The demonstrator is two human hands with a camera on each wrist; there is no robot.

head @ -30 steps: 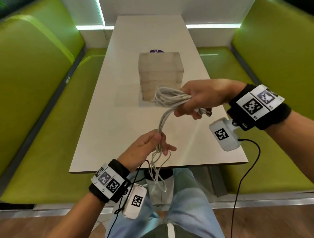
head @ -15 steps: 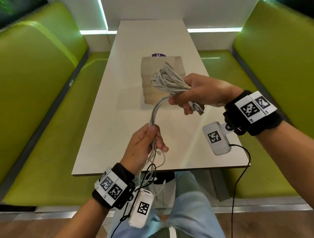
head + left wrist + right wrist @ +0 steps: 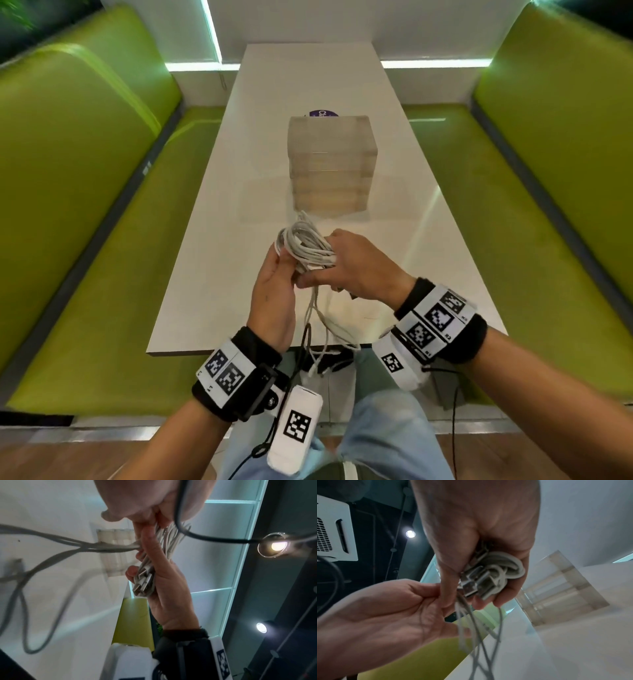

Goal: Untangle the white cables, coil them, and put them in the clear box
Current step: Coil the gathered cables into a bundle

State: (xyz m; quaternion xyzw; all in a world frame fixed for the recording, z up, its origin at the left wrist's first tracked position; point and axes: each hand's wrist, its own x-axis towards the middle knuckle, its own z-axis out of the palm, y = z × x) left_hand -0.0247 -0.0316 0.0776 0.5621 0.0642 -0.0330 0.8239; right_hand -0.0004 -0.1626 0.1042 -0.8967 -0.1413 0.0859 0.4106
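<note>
My right hand (image 3: 356,263) was curled round the coiled bundle of thin white cables (image 3: 308,245), fingers wrapped over the loops, with several silver USB plugs (image 3: 476,585) sticking out under my palm. My left hand (image 3: 274,291) lay mostly open just beside it, palm turned toward the bundle, its fingertips (image 3: 435,588) touching the loose strands where they left the coil; I could not tell whether they pinched them. The uncoiled white tails (image 3: 322,329) hung down from between both hands, past the near edge of the long white table (image 3: 212,274). The clear rectangular plastic box (image 3: 330,164) stood on the table just beyond the hands, apart from the bundle. Green upholstered benches (image 3: 85,205) ran along both sides of the table.
</note>
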